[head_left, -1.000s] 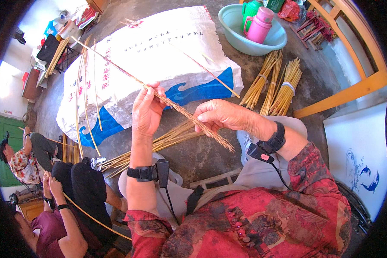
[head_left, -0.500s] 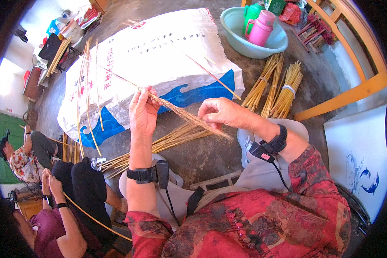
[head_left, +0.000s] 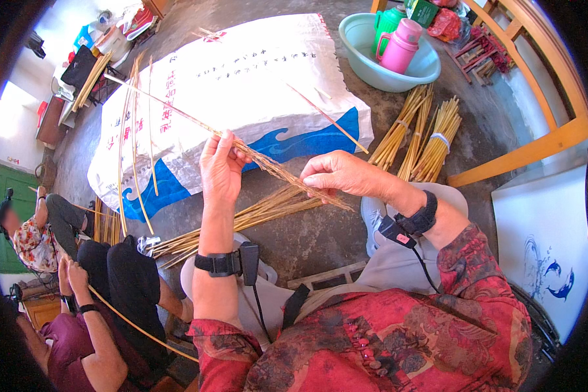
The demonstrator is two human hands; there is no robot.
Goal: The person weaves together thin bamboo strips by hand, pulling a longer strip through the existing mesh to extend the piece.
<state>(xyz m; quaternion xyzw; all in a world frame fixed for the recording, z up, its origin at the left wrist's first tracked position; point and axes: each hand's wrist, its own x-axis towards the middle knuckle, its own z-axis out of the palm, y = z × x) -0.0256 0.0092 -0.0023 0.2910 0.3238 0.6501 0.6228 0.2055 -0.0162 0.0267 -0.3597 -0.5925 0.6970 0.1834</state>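
Observation:
A long, dry reed stalk point(head_left: 166, 104) with a feathery tan seed head point(head_left: 274, 168) slants across in front of me, its thin end up to the left. My left hand point(head_left: 221, 163) is closed on it in a pinch, where the stem meets the plume. Farther down the plume, my right hand point(head_left: 330, 173) has its thumb and bent fingers closed round the strands near the tip. Some of those right fingers are hidden behind the hand. Beneath both hands lies a loose bundle of straw-coloured stalks point(head_left: 255, 219) on the floor.
A white and blue printed sack sheet point(head_left: 242, 98) bears several loose stalks. At right stand tied stalk bundles point(head_left: 441, 140) and a pale blue basin point(head_left: 356, 49) with a pink flask point(head_left: 400, 49) and a green one. Two people sit at left; one holds a long stalk point(head_left: 140, 330).
The reed stalk's thin end reaches farther up and left over the sheet. The plume looks a little looser between my hands. My hands stay almost in place.

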